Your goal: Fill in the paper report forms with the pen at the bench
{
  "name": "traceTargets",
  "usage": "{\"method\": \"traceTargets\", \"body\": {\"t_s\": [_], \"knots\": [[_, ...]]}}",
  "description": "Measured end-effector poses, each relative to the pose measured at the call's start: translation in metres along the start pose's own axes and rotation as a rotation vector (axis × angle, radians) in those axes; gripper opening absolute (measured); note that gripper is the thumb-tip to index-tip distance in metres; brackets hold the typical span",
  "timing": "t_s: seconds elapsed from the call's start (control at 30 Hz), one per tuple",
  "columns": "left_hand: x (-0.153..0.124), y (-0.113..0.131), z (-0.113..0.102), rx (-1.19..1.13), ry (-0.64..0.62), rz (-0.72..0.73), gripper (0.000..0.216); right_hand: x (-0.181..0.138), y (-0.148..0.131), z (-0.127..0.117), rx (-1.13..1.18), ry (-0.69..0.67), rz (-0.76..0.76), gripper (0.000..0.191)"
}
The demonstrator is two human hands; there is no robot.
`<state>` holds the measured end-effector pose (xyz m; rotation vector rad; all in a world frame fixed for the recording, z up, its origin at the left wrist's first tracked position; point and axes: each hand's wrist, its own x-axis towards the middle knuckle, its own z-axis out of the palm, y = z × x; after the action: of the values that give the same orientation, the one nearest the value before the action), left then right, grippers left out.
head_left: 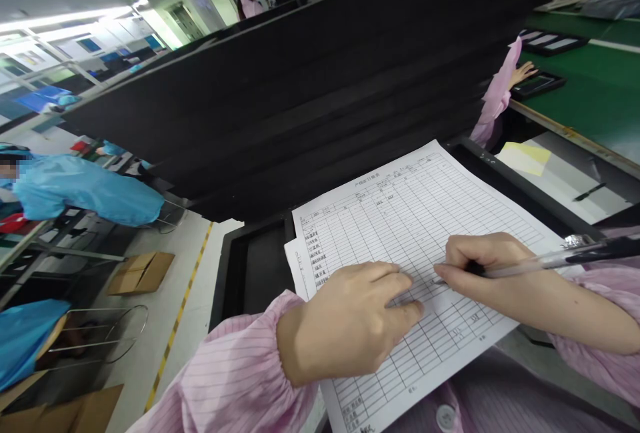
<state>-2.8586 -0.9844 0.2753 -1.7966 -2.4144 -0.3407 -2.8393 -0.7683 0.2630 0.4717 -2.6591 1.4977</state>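
A printed form (345, 233) with a ruled grid and some handwritten figures lies tilted in front of me on top of other paper. My left hand (357, 319) rests on the sheet, palm down, with its fingers stretched toward the middle of the grid. Close to those fingertips, my right hand (490, 263) pinches a pen (525, 265). The pen's tip touches or nearly touches a cell near the middle of the form, and its clear barrel slants back over my right wrist.
Behind the form rises a long black partition (300, 99). At right, another person's hand (523, 74) reaches to a dark tray (537, 85) on a green bench (600, 86). A person in blue (90, 186) is at left, near cardboard boxes (141, 273). A yellow note (525, 158) lies right.
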Motion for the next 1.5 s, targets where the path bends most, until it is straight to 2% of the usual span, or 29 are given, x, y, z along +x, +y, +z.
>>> {"method": "traceTargets", "body": {"t_s": [0.23,0.37,0.67,0.9,1.5], "knots": [[0.0004,0.0000,0.0003,-0.014,0.042,0.005,0.025,0.0029,-0.0014,-0.0005,-0.016,-0.009,-0.003,0.030],[0.0004,0.0001,0.0006,-0.009,0.021,0.004,0.025,0.0030,-0.0022,-0.0004,-0.014,-0.012,0.019,0.030],[-0.0007,-0.0008,0.0011,-0.003,0.004,0.004,0.025,0.0005,-0.0015,0.0004,-0.062,0.070,0.067,0.032],[-0.0008,0.0000,0.0017,-0.015,0.034,0.009,0.025,0.0020,-0.0032,0.0001,-0.086,0.069,0.029,0.030],[0.0000,0.0011,0.0011,0.027,-0.021,-0.005,0.024,0.0017,-0.0040,0.0010,-0.087,0.073,0.036,0.031]]}}
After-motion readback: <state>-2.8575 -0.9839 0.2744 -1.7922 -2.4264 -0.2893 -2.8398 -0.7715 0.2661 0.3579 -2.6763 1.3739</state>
